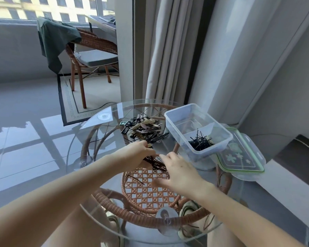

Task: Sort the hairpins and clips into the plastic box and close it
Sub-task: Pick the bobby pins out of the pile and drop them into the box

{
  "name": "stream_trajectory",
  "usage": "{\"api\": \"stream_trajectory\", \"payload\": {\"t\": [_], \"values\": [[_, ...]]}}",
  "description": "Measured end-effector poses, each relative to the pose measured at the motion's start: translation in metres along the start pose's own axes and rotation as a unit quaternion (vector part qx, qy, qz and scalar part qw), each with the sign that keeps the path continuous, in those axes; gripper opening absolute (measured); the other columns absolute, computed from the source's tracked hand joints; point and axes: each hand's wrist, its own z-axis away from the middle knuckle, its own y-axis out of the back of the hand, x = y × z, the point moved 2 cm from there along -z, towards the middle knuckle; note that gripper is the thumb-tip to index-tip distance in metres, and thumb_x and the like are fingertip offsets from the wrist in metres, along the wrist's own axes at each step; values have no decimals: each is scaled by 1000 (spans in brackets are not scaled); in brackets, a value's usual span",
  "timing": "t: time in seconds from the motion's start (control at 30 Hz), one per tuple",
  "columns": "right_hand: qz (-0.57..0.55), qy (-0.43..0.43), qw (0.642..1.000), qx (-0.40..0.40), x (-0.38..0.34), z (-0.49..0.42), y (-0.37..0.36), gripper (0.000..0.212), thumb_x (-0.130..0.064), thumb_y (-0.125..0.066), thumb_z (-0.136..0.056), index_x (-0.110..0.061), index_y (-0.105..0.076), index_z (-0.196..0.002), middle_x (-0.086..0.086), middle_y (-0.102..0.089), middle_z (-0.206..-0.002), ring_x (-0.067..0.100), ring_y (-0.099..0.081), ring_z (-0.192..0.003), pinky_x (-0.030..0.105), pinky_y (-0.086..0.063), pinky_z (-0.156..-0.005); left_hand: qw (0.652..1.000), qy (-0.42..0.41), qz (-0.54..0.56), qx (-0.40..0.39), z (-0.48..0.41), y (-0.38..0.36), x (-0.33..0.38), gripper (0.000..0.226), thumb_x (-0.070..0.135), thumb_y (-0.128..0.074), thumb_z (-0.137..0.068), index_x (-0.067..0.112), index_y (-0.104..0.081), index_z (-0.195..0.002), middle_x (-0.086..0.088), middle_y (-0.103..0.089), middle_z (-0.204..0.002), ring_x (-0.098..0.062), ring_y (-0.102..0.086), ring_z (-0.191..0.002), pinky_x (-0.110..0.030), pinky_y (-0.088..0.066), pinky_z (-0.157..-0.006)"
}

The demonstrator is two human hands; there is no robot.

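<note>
A clear plastic box stands open on the round glass table, with black hairpins in its near compartment and the far compartment nearly bare. Its green-rimmed lid lies to the right, partly under the box. A heap of clips lies left of the box. My left hand grips a bunch of dark brown hairpins at mid-table. My right hand has its fingers spread, and its fingertips touch the same bunch. A loose hairpin lies in front of them.
Under the glass shows a woven rattan shelf and frame. A curtain hangs behind the table and a low ledge runs along the right. A rattan chair with a green cloth stands far back on the left.
</note>
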Motion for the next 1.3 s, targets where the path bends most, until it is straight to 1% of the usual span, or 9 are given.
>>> {"api": "stream_trajectory", "payload": {"t": [0.07,0.2,0.47,0.57,0.63,0.77,1.0,1.13,1.3], "values": [[-2,-31,999,9,-1,-12,-11,80,-66,-59,-69,-16,-40,-128,6,-44,-122,24,-42,-114,37,-39,-93,1000,-2,5,-18,-4,2,0,45,40,-61,-82,23,-53,-123,-5,-51,-101,-21,-52,-88,-27,-39,-70],[-34,-49,996,63,-1,-31,-13,52,-49,-63,-79,-12,-54,-116,9,-51,-113,27,-52,-104,38,-45,-85,999,-11,16,-35,-7,6,1,40,36,-62,-83,17,-56,-118,-5,-57,-111,-23,-55,-100,-32,-43,-83],[-29,3,998,64,-5,-34,-15,17,-14,-50,-92,-6,-56,-105,13,-61,-105,30,-55,-100,41,-48,-84,999,-30,29,-21,-3,9,1,31,28,-58,-87,14,-59,-115,-4,-60,-108,-20,-55,-96,-21,-37,-78],[26,55,997,57,-14,-29,-14,25,8,-38,-86,-1,-52,-104,20,-57,-105,33,-51,-99,41,-46,-81,999,-38,14,-16,1,7,0,29,27,-56,-88,11,-58,-112,-7,-57,-105,-18,-52,-91,-24,-41,-81],[60,91,992,60,-18,-26,-12,32,14,-32,-83,1,-51,-106,22,-56,-106,33,-49,-98,40,-46,-79,999,-35,10,-12,4,7,-3,32,26,-59,-87,14,-58,-116,-6,-56,-107,-21,-52,-96,-28,-40,-84],[113,138,982,68,-13,-19,-5,34,16,-31,-84,0,-51,-107,20,-56,-106,30,-48,-97,37,-46,-80,1000,-19,21,-6,5,8,-8,42,27,-63,-83,22,-55,-124,-4,-55,-115,-21,-52,-104,-32,-44,-90],[174,167,966,92,8,0,30,30,16,-32,-82,-4,-52,-92,15,-58,-95,22,-42,-80,30,-41,-67,1000,-8,26,-1,2,7,-12,30,28,-63,-83,23,-61,-113,0,-55,-111,-16,-53,-97,-23,-40,-77],[160,147,969,116,36,7,71,11,-9,-45,-93,-8,-55,-95,9,-60,-97,24,-51,-90,32,-43,-79,1000,-23,12,2,1,9,-7,22,26,-59,-87,20,-63,-107,-2,-57,-104,-18,-55,-91,-26,-43,-74],[125,68,984,105,86,4,123,14,-21,-55,-90,-9,-63,-90,8,-67,-94,27,-56,-92,35,-40,-80,990,-86,-111,9,2,6,2,21,19,-46,-94,12,-54,-112,-6,-54,-102,-19,-54,-88,-26,-43,-70]]}}
